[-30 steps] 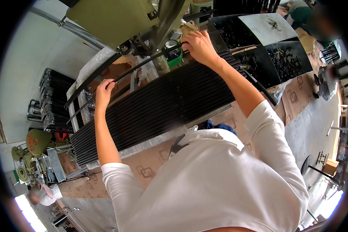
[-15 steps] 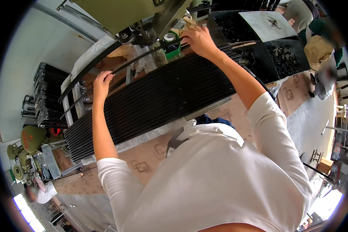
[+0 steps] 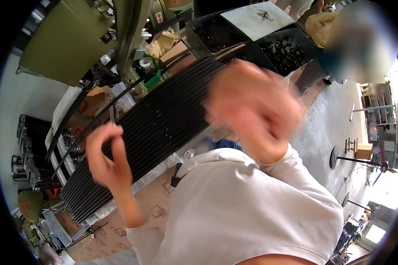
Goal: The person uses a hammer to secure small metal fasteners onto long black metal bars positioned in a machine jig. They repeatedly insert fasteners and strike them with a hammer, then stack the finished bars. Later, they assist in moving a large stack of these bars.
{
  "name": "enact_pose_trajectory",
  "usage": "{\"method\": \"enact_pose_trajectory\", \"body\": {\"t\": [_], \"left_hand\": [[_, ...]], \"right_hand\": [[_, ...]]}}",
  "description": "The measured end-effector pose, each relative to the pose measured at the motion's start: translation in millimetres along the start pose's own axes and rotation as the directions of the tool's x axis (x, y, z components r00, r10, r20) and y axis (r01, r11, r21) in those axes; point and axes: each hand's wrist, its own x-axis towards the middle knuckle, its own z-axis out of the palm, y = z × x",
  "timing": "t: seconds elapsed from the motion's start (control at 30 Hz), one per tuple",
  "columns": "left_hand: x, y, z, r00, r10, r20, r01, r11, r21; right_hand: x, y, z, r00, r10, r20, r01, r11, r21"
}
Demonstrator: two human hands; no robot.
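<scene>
My left hand (image 3: pixel 108 154) hovers over the near-left part of a row of long black tubes (image 3: pixel 154 119), laid side by side. Its thumb and forefinger curl together in a pinch; anything between the tips is too small to make out. My right hand (image 3: pixel 254 106), smeared by motion, is raised above the right end of the row, its fingers unclear. Beyond the row, a single black tube (image 3: pixel 102 111) runs beneath an olive-green machine (image 3: pixel 66 42), apart from both hands. Small dark marks or holes dot the tubes' middle.
Black bins (image 3: pixel 287 48) of small dark parts stand at the far right, a pale board (image 3: pixel 256 20) across one. A green container (image 3: pixel 153 79) with a white roll sits by the machine. Black frames (image 3: pixel 28 150) are stacked at left. A person (image 3: pixel 323 44) is at the far right.
Both hands have left the single tube beyond the row. They have drawn back toward my body, the right one fastest. My view has shifted right, so the scene slid left.
</scene>
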Motion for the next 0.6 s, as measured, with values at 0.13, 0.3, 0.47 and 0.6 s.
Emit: {"method": "enact_pose_trajectory", "body": {"t": [0.13,0.3,0.47,0.6], "left_hand": [[21.5,70.9,-24.0,0.900,0.399,-0.175,-0.435,0.848,-0.303],[37.0,97.2,-53.2,0.701,0.682,0.206,-0.582,0.715,-0.387],[44.9,130.0,23.2,0.762,0.533,-0.369,-0.647,0.648,-0.401],[51.1,121.7,45.9,0.672,0.425,-0.606,-0.711,0.599,-0.369]], "right_hand": [[2.3,-41.1,-39.0,0.895,-0.443,0.043,0.441,0.896,0.055],[-13.5,-57.9,-70.7,0.880,-0.473,0.033,0.474,0.879,-0.051],[-10.0,-57.1,-94.0,0.915,-0.404,-0.021,0.399,0.910,-0.115],[4.8,-7.3,-110.9,0.987,0.110,-0.118,-0.131,0.973,-0.191]]}}
